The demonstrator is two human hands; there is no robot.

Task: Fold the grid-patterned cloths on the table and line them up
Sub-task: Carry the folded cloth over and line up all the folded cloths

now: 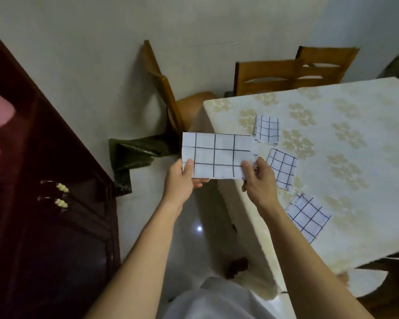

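three folded cloths already lie on the worktop (pixel 355 180), in a loose row along the edge nearest the person: the far cloth (pixel 267 130) close to the worktop's left corner, the middle cloth (pixel 282 168) after it, and the near cloth (pixel 308 217) by the near edge. they are apart from one another and do not sit square: the middle and near ones are turned at an angle to the far one, so the row looks only roughly lined up.

a fourth, the held cloth (pixel 217 155), is in the air just off the worktop's left edge, spread as a long rectangle. the left hand (pixel 182 180) pinches its lower left corner, thumb on the front. the right hand (pixel 258 178) pinches its lower right corner the same way. it touches nothing on the worktop.

as a judgement, the task is well past halfway. the held cloth looks partly folded and seems to need one more fold to match the three squares, then a place in the row. whether it goes beyond the far cloth or elsewhere cannot be told. straightening the row may also remain. no unfolded cloths show on the worktop, though its right side runs out of view.
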